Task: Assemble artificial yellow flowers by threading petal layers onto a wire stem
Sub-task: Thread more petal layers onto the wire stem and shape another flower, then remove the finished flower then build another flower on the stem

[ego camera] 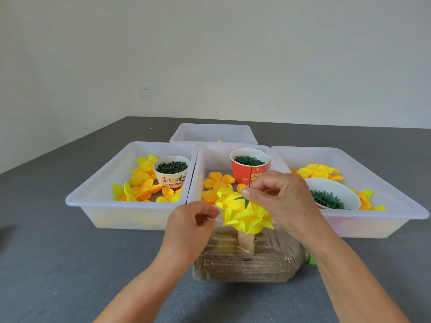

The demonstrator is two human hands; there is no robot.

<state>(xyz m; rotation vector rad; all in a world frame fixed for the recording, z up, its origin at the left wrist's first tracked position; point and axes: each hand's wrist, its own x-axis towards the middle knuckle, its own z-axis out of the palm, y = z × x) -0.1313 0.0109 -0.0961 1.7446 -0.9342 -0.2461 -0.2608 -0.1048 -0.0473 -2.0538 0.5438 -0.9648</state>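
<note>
The wire stem was pinched upright in the right hand, its long axis toward twelve o'clock; the yellow flower was threaded just below; the left hand, fingers curled on nothing discernible, was held at nine o'clock.

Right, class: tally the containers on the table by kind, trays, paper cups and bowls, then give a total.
White plastic trays: 4 (left, middle, right, back)
Paper cups: 2 (cream, red)
White bowls: 1
Total: 7
</note>
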